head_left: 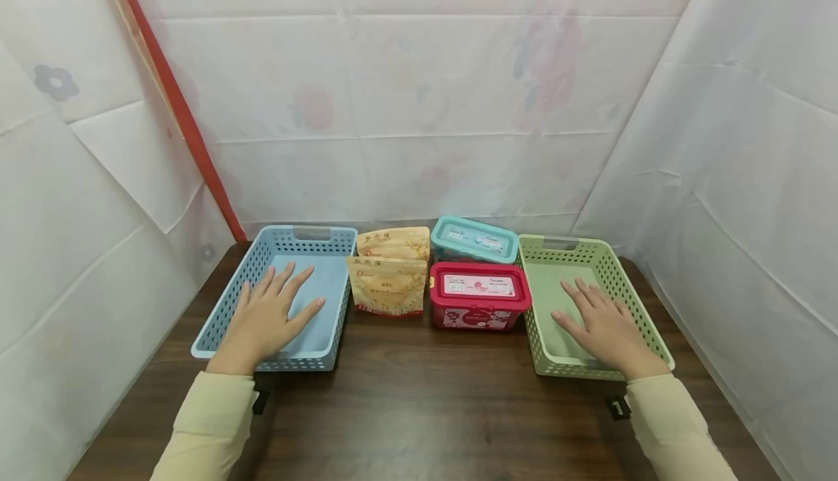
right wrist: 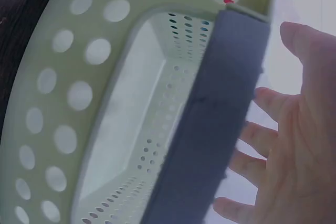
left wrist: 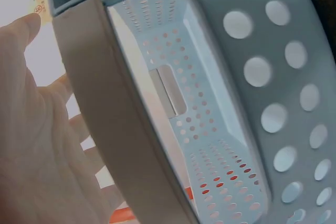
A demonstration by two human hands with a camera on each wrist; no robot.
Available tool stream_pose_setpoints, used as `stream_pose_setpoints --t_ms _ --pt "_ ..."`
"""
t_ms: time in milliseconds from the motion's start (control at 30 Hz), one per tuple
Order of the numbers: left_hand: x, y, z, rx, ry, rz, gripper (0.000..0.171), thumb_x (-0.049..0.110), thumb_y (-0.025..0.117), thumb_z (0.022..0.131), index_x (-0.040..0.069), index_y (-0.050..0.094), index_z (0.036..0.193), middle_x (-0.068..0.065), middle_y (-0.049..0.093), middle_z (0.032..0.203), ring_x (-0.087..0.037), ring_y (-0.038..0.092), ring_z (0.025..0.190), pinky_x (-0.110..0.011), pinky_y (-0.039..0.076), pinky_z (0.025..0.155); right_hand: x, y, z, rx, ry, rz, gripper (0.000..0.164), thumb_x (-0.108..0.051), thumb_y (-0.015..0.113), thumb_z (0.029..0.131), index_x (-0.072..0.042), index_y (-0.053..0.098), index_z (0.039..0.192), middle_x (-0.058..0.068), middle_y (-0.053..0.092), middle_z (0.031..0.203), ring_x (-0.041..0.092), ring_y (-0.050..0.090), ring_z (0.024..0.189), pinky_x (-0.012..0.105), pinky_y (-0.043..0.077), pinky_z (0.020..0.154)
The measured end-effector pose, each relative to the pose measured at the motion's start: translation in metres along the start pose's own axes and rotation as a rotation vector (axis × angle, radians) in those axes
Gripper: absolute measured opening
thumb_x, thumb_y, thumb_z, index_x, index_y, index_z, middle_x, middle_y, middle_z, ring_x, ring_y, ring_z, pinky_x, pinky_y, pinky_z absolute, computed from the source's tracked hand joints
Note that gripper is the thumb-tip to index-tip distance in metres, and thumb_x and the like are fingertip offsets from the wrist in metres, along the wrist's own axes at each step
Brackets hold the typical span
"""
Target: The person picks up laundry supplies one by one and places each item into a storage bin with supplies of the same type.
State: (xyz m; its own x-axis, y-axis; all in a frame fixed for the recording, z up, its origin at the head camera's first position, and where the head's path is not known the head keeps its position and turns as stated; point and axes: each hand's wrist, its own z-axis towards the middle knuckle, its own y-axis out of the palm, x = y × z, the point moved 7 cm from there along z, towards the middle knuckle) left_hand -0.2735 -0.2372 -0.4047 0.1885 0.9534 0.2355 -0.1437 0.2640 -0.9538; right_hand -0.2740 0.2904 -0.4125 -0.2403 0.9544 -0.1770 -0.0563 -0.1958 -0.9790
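My left hand point(head_left: 270, 319) is held over the blue basket point(head_left: 327, 362) with its fingers spread and nothing in it. In the left wrist view that basket's perforated wall point(left wrist: 273, 116) fills much of the picture, beside the palm. On the right, my other hand point(head_left: 605, 324) spreads its fingers above the green basket point(head_left: 546, 366), also holding nothing. The right wrist view shows the green basket's wall point(right wrist: 65, 139) close to that hand's fingers point(right wrist: 249, 169). Both baskets hold nothing that shows in the head view.
Between the baskets stand two yellow pouches, the front pouch point(head_left: 388, 288) ahead of the rear pouch point(head_left: 393, 242). Beside them a red lidded tub point(head_left: 480, 297) sits before a turquoise lidded tub point(head_left: 474, 239). White cloth point(head_left: 406, 88) hangs behind the dark wooden table point(head_left: 425, 401).
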Motion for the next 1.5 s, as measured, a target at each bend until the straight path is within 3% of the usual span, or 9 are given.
stream_pose_setpoints --t_ms 333,867,1100,1333,1500 --pt "0.001 -0.005 0.005 0.006 -0.002 0.029 0.079 0.069 0.042 0.096 0.019 0.035 0.157 -0.023 0.028 0.159 -0.05 0.015 0.146 -0.076 -0.001 0.109 -0.01 -0.005 0.005 -0.001 -0.028 -0.02 0.075 -0.059 0.045 0.101 -0.014 0.031 0.159 0.023 0.026 0.16 0.049 0.022 0.144 0.075 0.018 0.107" --pt "0.001 -0.015 0.005 0.013 0.023 0.053 0.078 0.067 0.046 0.097 0.018 0.036 0.157 -0.022 0.027 0.16 -0.05 0.014 0.147 -0.076 0.001 0.109 -0.029 -0.012 0.018 0.001 -0.068 -0.037 0.077 -0.062 0.043 0.101 -0.014 0.031 0.159 0.019 0.026 0.161 0.045 0.024 0.145 0.073 0.015 0.11" --pt "0.003 -0.022 0.007 0.033 0.058 0.065 0.078 0.066 0.049 0.096 0.017 0.039 0.155 -0.022 0.034 0.157 -0.05 0.021 0.145 -0.074 0.007 0.11 -0.046 -0.018 0.025 0.017 -0.134 -0.012 0.074 -0.056 0.049 0.101 -0.01 0.034 0.157 0.022 0.029 0.159 0.046 0.032 0.141 0.069 0.023 0.11" --pt "0.004 -0.027 0.013 0.026 0.098 0.089 0.075 0.066 0.047 0.097 0.016 0.042 0.153 -0.02 0.044 0.151 -0.046 0.034 0.139 -0.072 0.018 0.11 -0.064 -0.022 0.031 0.012 -0.212 0.033 0.07 -0.048 0.053 0.102 -0.005 0.036 0.155 0.023 0.03 0.158 0.044 0.031 0.142 0.065 0.026 0.112" --pt "0.005 -0.029 0.017 0.032 0.119 0.095 0.069 0.061 0.049 0.098 0.014 0.05 0.148 -0.019 0.05 0.146 -0.044 0.04 0.135 -0.069 0.025 0.109 -0.073 -0.023 0.037 -0.001 -0.236 0.048 0.071 -0.05 0.053 0.102 -0.006 0.037 0.155 0.021 0.03 0.159 0.043 0.032 0.142 0.061 0.029 0.112"
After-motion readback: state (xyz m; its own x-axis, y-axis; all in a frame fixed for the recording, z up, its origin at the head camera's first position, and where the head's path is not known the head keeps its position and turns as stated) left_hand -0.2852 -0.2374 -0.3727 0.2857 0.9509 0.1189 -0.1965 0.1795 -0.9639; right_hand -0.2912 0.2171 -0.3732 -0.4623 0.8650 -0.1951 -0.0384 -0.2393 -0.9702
